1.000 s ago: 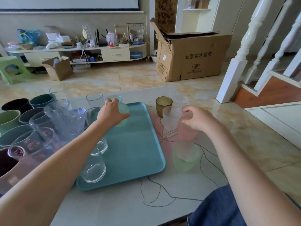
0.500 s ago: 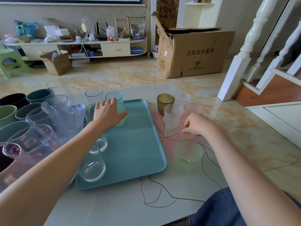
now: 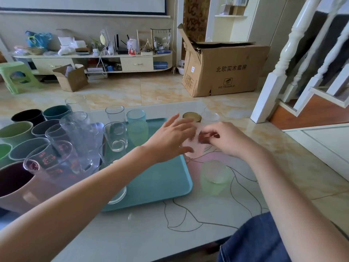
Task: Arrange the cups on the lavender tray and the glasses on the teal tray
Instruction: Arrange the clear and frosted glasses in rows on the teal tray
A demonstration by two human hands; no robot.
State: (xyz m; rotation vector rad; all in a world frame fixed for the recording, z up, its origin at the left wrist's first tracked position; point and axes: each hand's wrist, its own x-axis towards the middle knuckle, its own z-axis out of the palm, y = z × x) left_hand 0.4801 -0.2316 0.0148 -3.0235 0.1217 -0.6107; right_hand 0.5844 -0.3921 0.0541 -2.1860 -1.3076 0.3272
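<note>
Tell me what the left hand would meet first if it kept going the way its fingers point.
Most likely the frosted pink glass that the right hand is holding by the rim: the left hand is open, with fingers aimed right at it and its thumb apparently already at the base. Depth is unclear from this view.

My left forearm hides most of the clear glass point(image 3: 118, 195) at the teal tray's point(image 3: 166, 182) seven-o'clock corner. Both hands blur over the pink glass point(image 3: 190, 146) — its rim unreadable. At nine o'clock, the maroon cup point(image 3: 13, 184) is cut off.
</note>
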